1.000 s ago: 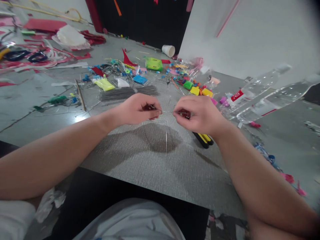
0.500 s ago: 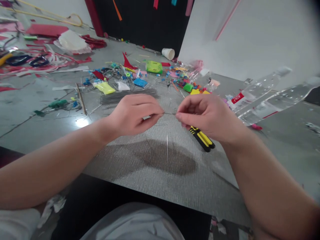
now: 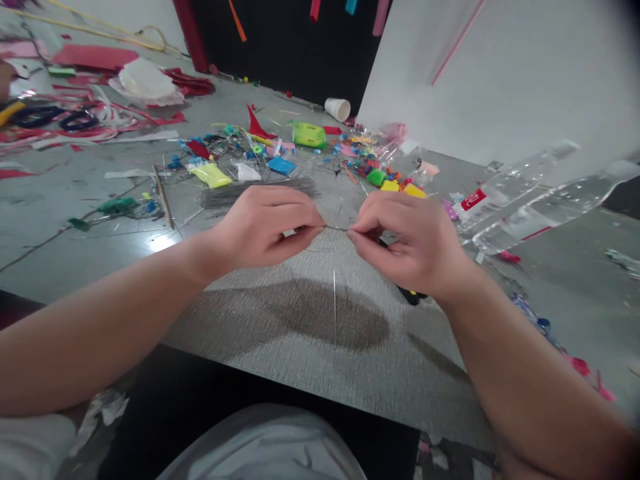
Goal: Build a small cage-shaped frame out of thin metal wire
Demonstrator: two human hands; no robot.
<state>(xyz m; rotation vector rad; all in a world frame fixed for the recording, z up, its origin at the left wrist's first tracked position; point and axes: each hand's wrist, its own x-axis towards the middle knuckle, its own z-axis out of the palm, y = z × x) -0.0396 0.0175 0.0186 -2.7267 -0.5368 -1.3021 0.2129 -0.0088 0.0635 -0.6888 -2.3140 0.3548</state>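
Observation:
A short piece of thin wire (image 3: 336, 229) stretches between my two hands above the grey table (image 3: 300, 373). My left hand (image 3: 275, 225) pinches one end between thumb and fingertips. The other end sits in the pinch of my right hand (image 3: 410, 237). Beneath my right hand lie black-and-yellow pliers (image 3: 411, 295), mostly hidden, with only the handle ends showing. A single straight wire (image 3: 335, 300) lies on the table below the gap between my hands. Just behind my left hand is a bundle of dark wires (image 3: 255, 192).
Two clear plastic bottles (image 3: 555, 207) are at the right. Colourful clay packets, such as a yellow one (image 3: 213, 175), and scraps spread across the back. A paper cup (image 3: 337, 109) lies near the wall. Red scraps and blue-handled scissors (image 3: 77, 120) are at far left, near part of someone's hand (image 3: 6, 80).
My right hand has turned, its fingers closing further around the wire and covering more of the pliers. My left hand stays nearly still. Part of another person's hand has appeared at far left.

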